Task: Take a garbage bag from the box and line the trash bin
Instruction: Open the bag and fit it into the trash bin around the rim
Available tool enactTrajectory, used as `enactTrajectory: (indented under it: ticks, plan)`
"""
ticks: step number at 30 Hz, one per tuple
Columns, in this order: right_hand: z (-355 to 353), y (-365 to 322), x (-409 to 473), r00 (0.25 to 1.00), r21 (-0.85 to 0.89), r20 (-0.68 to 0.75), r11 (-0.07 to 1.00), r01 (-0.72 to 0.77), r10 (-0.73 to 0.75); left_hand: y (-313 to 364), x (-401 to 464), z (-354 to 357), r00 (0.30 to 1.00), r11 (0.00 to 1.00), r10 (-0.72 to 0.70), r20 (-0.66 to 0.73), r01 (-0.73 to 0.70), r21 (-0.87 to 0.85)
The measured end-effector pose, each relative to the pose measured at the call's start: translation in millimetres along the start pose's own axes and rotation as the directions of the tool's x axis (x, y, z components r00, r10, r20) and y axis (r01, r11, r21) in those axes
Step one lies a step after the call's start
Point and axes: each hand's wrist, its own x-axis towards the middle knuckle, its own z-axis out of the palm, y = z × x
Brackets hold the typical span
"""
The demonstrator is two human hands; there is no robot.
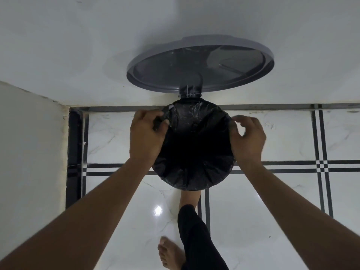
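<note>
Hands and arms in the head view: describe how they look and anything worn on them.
The left hand and the right hand are bare: no gloves, and no rings or watch that I can see. Both forearms are uncovered to the frame's edge, with no sleeves, straps or markings in view.

Dim, cool light — a glare spot on the floor tiles (158,211); wide-angle stretch at edges.

Black bag (192,145) lining open-lidded bin (200,65).
</note>
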Motion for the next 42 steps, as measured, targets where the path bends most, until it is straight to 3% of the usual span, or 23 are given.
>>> enactTrajectory:
  ticks: [2, 4, 9, 15, 19, 22, 27, 32, 35, 42]
  plan:
    - [15, -9, 21, 0.944, -0.072, 0.126, 0.947, 0.314, -0.304, 1, 22, 8, 0.989, 0.982, 0.122, 0.087, -0.132, 0.131]
    - [29, -19, 40, 0.855, -0.117, 0.235, 0.859, 0.498, -0.463, -1, 37, 15, 0.968, 0.946, 0.178, 0.178, -0.218, 0.238]
    - [41, -29, 64, 0.762, -0.166, 0.391, 0.775, 0.610, -0.516, -2, 54, 20, 0.941, 0.898, 0.244, 0.235, -0.311, 0.312]
    - [39, -31, 70, 0.778, -0.121, 0.340, 0.796, 0.594, -0.529, -6, 78, 22, 0.955, 0.966, 0.166, 0.245, -0.208, 0.157]
    - [40, -31, 72, 0.808, -0.111, 0.349, 0.835, 0.538, -0.475, -11, 92, 28, 0.957, 0.998, -0.048, 0.287, 0.032, 0.058]
    - [42, -32, 74, 0.817, -0.081, 0.353, 0.855, 0.512, -0.456, -15, 102, 28, 0.920, 0.985, -0.163, 0.357, 0.170, 0.014]
    - [41, -32, 77, 0.838, -0.031, 0.362, 0.893, 0.449, -0.409, -11, 107, 19, 0.858, 0.979, -0.141, 0.495, 0.194, -0.058]
    - [44, -31, 80, 0.869, -0.007, 0.369, 0.933, 0.359, -0.331, -17, 111, 14, 0.750, 0.858, -0.261, 0.608, 0.469, -0.210]
    - [46, -30, 83, 0.885, -0.017, 0.363, 0.948, 0.318, -0.290, -23, 108, 15, 0.740, 0.836, -0.248, 0.626, 0.489, -0.247]
    - [53, -35, 89, 0.910, -0.165, 0.404, 0.971, 0.172, -0.093, -23, 107, 21, 0.733, 0.884, -0.260, 0.629, 0.443, -0.151]
